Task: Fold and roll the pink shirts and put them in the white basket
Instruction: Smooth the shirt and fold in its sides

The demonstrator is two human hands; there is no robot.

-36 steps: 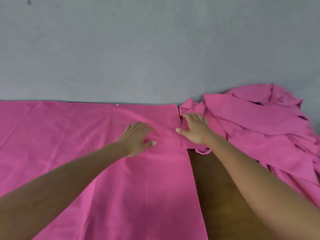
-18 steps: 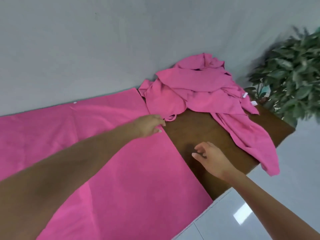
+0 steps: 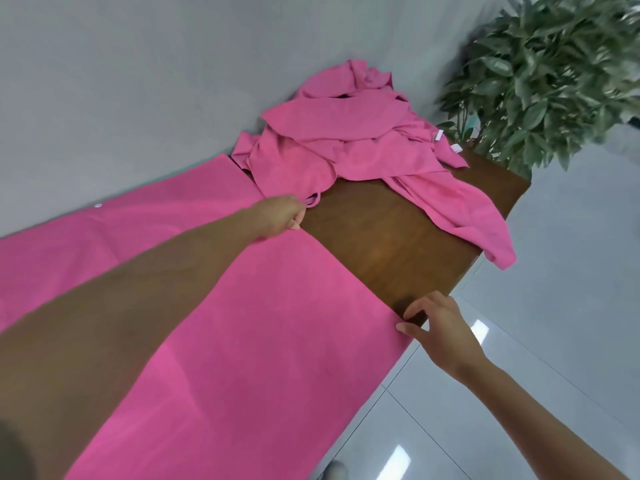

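Observation:
A pink shirt [image 3: 263, 334] lies spread flat over the brown table [image 3: 391, 247]. My left hand [image 3: 282, 216] has its fingers curled over the shirt's right edge near the far side and grips it. My right hand [image 3: 436, 323] is at the near right corner of the shirt, by the table's front edge, with thumb and fingers closing on the cloth's corner. A heap of crumpled pink shirts [image 3: 356, 140] lies on the far right of the table, one part hanging over the right edge. The white basket is not in view.
A grey wall [image 3: 138, 81] runs behind the table. A leafy green plant [image 3: 554, 74] stands past the table's right end. Glossy grey floor tiles [image 3: 561, 306] lie to the right and below.
The view has swung right and tilted. My left hand slid to the shirt's right edge and curled on it. My right hand came off the heap and down to the shirt's near right corner.

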